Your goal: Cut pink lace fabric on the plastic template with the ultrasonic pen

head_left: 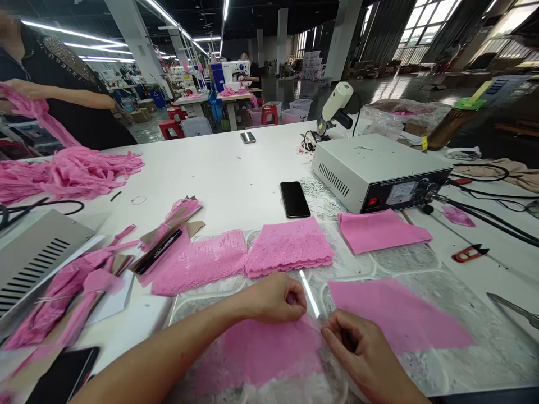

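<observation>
A thin, sheer pink fabric piece (273,359) lies in front of me on the clear-covered table. My left hand (278,297) is closed in a pinch at its upper edge. Close by on the right, my right hand (353,342) pinches the fabric's upper right corner between thumb and fingertips. Right of that hand rests another flat pink panel (400,317). Just beyond my hands sits a stack of pink lace pieces (290,247), with a further lace piece (206,261) beside it on the left. A folded pink cloth (381,230) lies at the right.
A grey metal box with a dial (379,168) stands at the back right, a black phone (295,199) beside it. Scissors (514,308) and a small orange-black cutter (469,253) lie right. Pink fabric heaps (71,171) cover the left, where another person (63,95) handles pink cloth.
</observation>
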